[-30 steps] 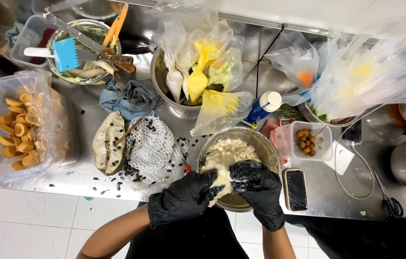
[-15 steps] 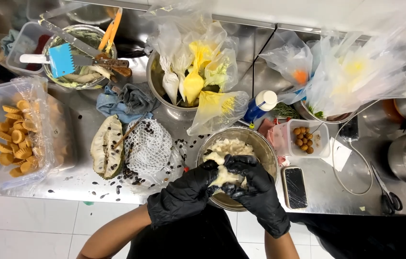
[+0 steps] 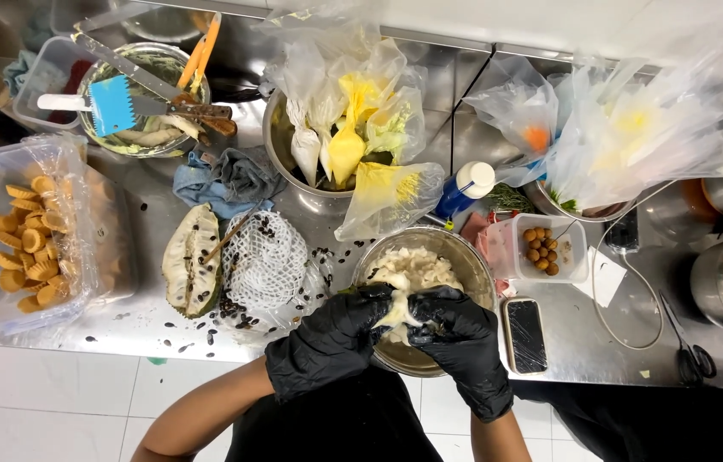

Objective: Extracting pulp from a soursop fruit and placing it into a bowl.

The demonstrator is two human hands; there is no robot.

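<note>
A working kitchen: a steel counter (image 3: 165,329) crowded with metal bowls (image 3: 455,257), filled piping bags (image 3: 344,145) at top centre, a tub of pastry shells (image 3: 11,248) at left, and knives (image 3: 135,73) upper left.
</note>
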